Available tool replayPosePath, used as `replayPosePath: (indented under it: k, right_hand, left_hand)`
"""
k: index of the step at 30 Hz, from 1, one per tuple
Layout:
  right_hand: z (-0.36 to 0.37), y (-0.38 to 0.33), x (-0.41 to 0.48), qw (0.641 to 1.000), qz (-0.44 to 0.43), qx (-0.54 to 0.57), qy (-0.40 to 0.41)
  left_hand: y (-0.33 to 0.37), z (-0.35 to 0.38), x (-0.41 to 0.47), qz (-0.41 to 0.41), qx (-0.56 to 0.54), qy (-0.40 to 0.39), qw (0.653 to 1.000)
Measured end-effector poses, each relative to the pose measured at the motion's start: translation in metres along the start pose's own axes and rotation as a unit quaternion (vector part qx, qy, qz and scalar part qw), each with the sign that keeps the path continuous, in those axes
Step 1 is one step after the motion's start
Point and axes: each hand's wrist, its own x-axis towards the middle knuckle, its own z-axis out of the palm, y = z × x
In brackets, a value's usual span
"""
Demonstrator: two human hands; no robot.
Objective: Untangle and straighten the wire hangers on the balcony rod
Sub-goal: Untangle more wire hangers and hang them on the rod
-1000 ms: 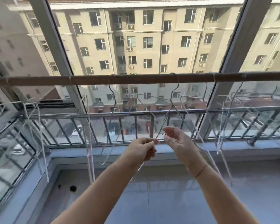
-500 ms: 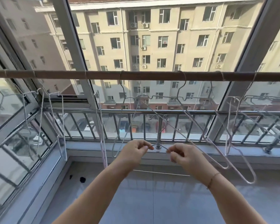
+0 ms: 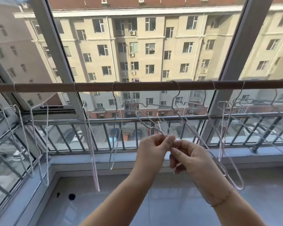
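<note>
A brown balcony rod (image 3: 137, 86) runs across the view at mid height. Several thin white wire hangers hang from it. A tangled bunch of hangers (image 3: 183, 116) hangs at the centre, its wires crossing each other. My left hand (image 3: 151, 150) and my right hand (image 3: 189, 158) meet just below the bunch, fingertips touching, both pinched on one wire hanger (image 3: 155, 128) that curves up from my fingers. Another hanger (image 3: 235, 185) of the bunch slants down to the right past my right wrist. Single hangers (image 3: 92, 152) dangle straight at the left.
Grey window frames (image 3: 59, 51) and a metal railing (image 3: 153, 119) stand behind the rod. More hangers (image 3: 252, 105) lie crowded at the right end. The tiled sill (image 3: 104, 206) lies below my arms, with a dark drain hole (image 3: 71, 196) at left.
My hands have come together and risen slightly, now pinching the same wire at touching fingertips. The view has tilted up and shifted left, and the bunch has swung.
</note>
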Motion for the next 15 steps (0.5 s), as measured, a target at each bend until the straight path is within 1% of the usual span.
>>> replayPosePath:
  k: [2, 7, 11, 15]
  right_hand:
    - [0.003, -0.01, 0.005, 1.0, -0.029, -0.001, 0.001]
    - [0.013, -0.027, 0.025, 0.997, -0.074, -0.002, 0.001]
    - [0.026, -0.034, 0.037, 0.996, -0.079, 0.044, -0.004]
    - [0.038, -0.028, 0.049, 0.997, -0.059, 0.053, -0.003]
  left_hand:
    - [0.011, 0.001, 0.007, 0.01, -0.042, 0.002, 0.999]
    - [0.038, -0.006, 0.027, 0.004, -0.077, 0.036, 0.996]
    - [0.046, -0.017, 0.043, -0.006, -0.069, 0.051, 0.996]
    - [0.043, -0.026, 0.052, -0.05, -0.075, 0.075, 0.993]
